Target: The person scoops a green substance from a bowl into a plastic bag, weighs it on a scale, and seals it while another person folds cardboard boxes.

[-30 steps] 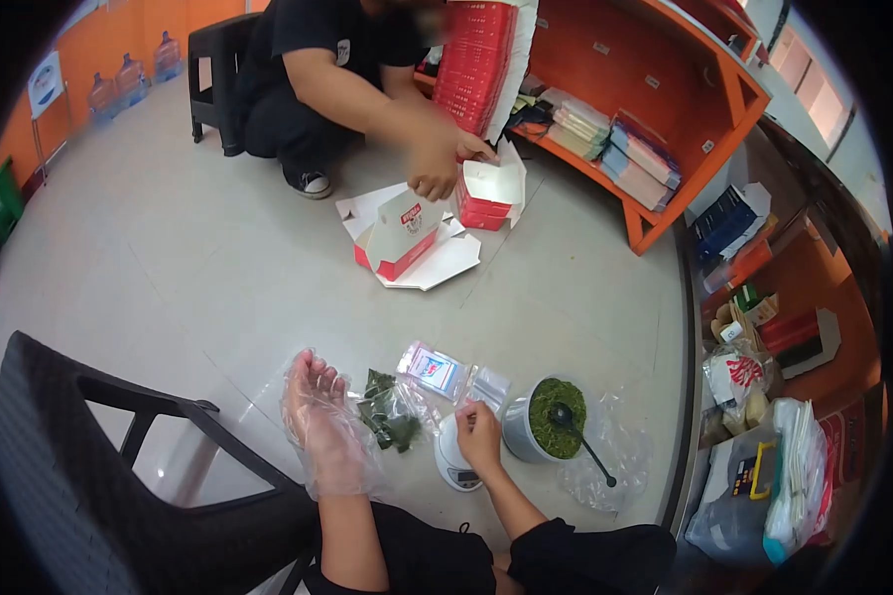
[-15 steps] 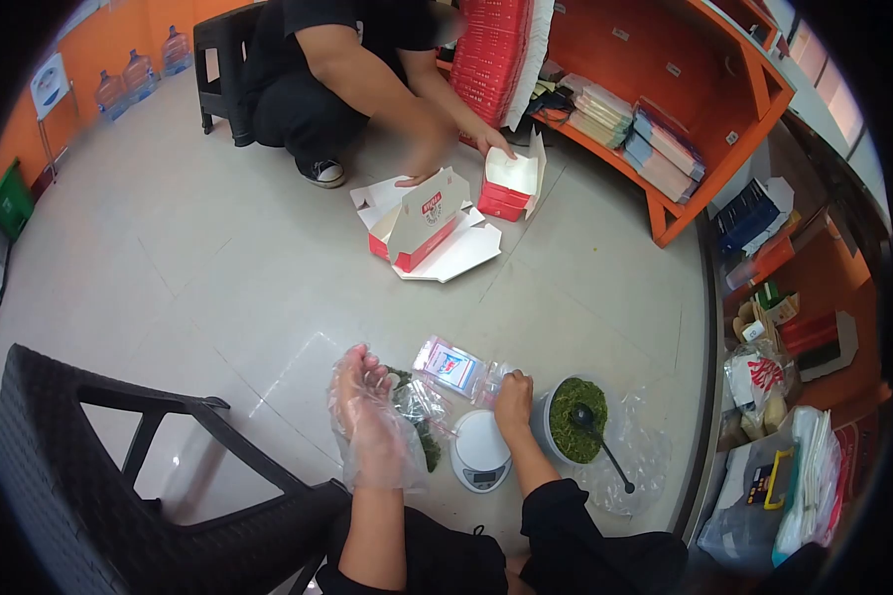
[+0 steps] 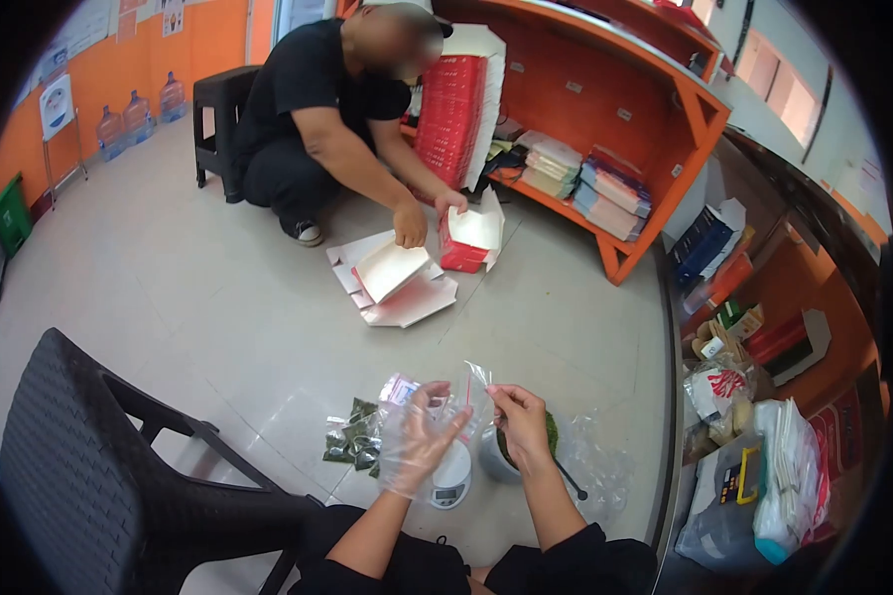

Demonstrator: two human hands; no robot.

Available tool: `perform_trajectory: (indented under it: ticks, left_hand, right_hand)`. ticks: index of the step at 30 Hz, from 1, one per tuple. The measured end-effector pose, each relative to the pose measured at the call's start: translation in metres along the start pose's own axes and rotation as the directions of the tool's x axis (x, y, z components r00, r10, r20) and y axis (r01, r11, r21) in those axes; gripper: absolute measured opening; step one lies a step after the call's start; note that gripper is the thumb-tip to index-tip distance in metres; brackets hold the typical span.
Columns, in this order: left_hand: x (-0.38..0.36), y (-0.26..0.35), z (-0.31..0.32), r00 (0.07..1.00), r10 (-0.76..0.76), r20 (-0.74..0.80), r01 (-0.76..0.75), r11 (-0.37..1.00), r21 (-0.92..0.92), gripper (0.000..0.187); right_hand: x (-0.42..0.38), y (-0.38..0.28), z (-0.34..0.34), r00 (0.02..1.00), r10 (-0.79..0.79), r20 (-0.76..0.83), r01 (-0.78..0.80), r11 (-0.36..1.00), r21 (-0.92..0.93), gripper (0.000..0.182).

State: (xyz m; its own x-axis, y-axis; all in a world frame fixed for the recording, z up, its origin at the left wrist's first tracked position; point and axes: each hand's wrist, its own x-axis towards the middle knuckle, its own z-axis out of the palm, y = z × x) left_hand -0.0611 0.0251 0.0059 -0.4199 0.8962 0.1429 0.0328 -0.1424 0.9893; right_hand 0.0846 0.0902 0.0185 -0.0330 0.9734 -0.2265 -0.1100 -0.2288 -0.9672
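My left hand (image 3: pixel 419 444), in a clear plastic glove, is open with thumb and fingers apart, close beside a small clear zip bag (image 3: pixel 476 397). My right hand (image 3: pixel 526 428), bare, pinches this bag near its top edge. Below the hands, a white digital kitchen scale (image 3: pixel 448 478) stands on the floor. Partly hidden behind my right hand is a tub (image 3: pixel 496 461) of green shredded herb (image 3: pixel 552 434), with a black spoon handle (image 3: pixel 572 484) sticking out. Left of my gloved hand lie small clear bags of green herb (image 3: pixel 352 436). A pack of zip bags (image 3: pixel 398 389) shows behind that hand.
Ahead, a crouching person (image 3: pixel 318 129) handles a cardboard box (image 3: pixel 392 273) beside a red box (image 3: pixel 463 248). A black chair (image 3: pixel 99 466) stands at left, an orange shelf (image 3: pixel 655 149) at the back right. Crumpled clear plastic (image 3: pixel 600 461) lies right of the tub.
My right hand has come up from the pack of bags with one zip bag. My left hand has moved right, towards it. The person ahead has tilted the box and the view has risen.
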Motion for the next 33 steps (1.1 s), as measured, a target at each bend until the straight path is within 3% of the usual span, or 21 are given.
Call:
perform_trajectory:
  ticks: [2,5,6,7,8,9,10,11,13,14,16,17,18,20,22,24,27,29,30,32,33]
  left_hand:
    - [-0.014,0.029,0.008,0.955,0.255,0.15,-0.287,0.923,0.256,0.034]
    - [-0.03,-0.008,0.033,0.891,0.378,0.251,-0.438,0.859,0.263,0.026]
    - [-0.038,0.005,0.034,0.91,0.266,0.319,-0.358,0.892,0.275,0.022]
    - [-0.047,0.018,0.033,0.913,0.15,0.38,-0.272,0.916,0.294,0.018]
    - [-0.051,0.016,0.034,0.912,0.178,0.371,-0.298,0.907,0.297,0.018]
    - [-0.056,0.009,0.034,0.825,0.341,0.45,-0.528,0.748,0.402,0.017]
    - [-0.059,0.006,0.035,0.703,0.46,0.543,-0.708,0.525,0.472,0.016]
    - [-0.062,0.007,0.037,0.697,0.477,0.535,-0.715,0.512,0.476,0.016]
    - [-0.068,0.012,0.041,0.54,0.671,0.508,-0.841,0.453,0.296,0.017]
    - [-0.073,0.013,0.043,0.535,0.679,0.502,-0.844,0.444,0.3,0.017]
    - [-0.08,0.021,0.046,0.492,0.69,0.532,-0.866,0.452,0.215,0.017]
    - [-0.086,0.024,0.047,0.65,0.476,0.592,-0.695,0.687,0.21,0.019]
    - [-0.087,0.022,0.047,0.652,0.478,0.588,-0.697,0.684,0.216,0.019]
    - [-0.085,0.012,0.046,0.43,0.696,0.575,-0.898,0.397,0.191,0.022]
    - [-0.085,-0.018,0.047,0.43,0.654,0.623,-0.895,0.402,0.195,0.021]
    - [-0.082,-0.029,0.045,0.424,0.61,0.67,-0.893,0.407,0.194,0.022]
    - [-0.074,-0.019,0.041,0.472,0.476,0.742,-0.836,0.509,0.206,0.022]
    - [-0.067,-0.014,0.037,0.682,0.456,0.572,-0.721,0.29,0.629,0.026]
    - [-0.061,-0.01,0.033,0.675,0.447,0.587,-0.73,0.287,0.62,0.026]
    - [-0.049,0.003,0.028,0.859,0.401,0.319,-0.51,0.609,0.607,0.025]
    - [-0.057,0.023,0.029,0.911,0.176,0.372,-0.345,0.819,0.458,0.029]
  right_hand:
    - [-0.018,-0.011,-0.019,0.998,0.009,0.067,-0.015,0.996,0.093,0.011]
    - [-0.044,-0.012,-0.047,0.988,0.136,0.067,-0.149,0.957,0.247,0.016]
    - [-0.053,-0.006,-0.058,0.987,0.132,0.087,-0.15,0.957,0.249,0.017]
    - [-0.062,0.004,-0.065,0.988,-0.146,-0.039,0.142,0.985,-0.099,0.018]
    - [-0.069,0.01,-0.071,0.894,-0.442,-0.069,0.367,0.813,-0.452,0.019]
    - [-0.081,0.001,-0.075,0.884,-0.464,-0.059,0.394,0.806,-0.442,0.019]
    - [-0.101,-0.013,-0.08,0.719,-0.683,0.128,0.579,0.487,-0.655,0.021]
    - [-0.112,-0.02,-0.087,0.511,-0.781,0.36,0.653,0.08,-0.754,0.023]
    - [-0.118,-0.006,-0.111,0.498,-0.66,0.563,0.741,-0.014,-0.671,0.022]
    - [-0.121,0.004,-0.119,0.486,-0.665,0.567,0.746,-0.023,-0.666,0.022]
    - [-0.125,0.011,-0.127,0.621,-0.558,0.55,0.708,0.099,-0.699,0.014]
    - [-0.124,0.013,-0.132,0.613,-0.561,0.557,0.715,0.092,-0.693,0.014]
    - [-0.128,0.011,-0.134,0.67,-0.536,0.513,0.686,0.184,-0.704,0.011]
    - [-0.134,0.007,-0.135,0.724,-0.507,0.468,0.654,0.285,-0.701,0.009]
    - [-0.136,0.003,-0.138,0.659,-0.52,0.544,0.727,0.251,-0.639,0.006]
    - [-0.132,0.021,-0.139,0.715,-0.469,0.518,0.688,0.343,-0.64,0.013]
    - [-0.125,0.032,-0.14,0.792,-0.423,0.44,0.608,0.488,-0.626,0.013]
    - [-0.124,0.029,-0.136,0.823,-0.43,0.371,0.565,0.559,-0.607,0.007]
    - [-0.122,0.027,-0.134,0.859,-0.437,0.266,0.507,0.653,-0.563,0.008]
    - [-0.119,0.027,-0.131,0.892,-0.426,0.149,0.439,0.743,-0.506,0.01]
    - [-0.117,0.028,-0.127,0.893,-0.442,0.087,0.424,0.76,-0.492,0.012]
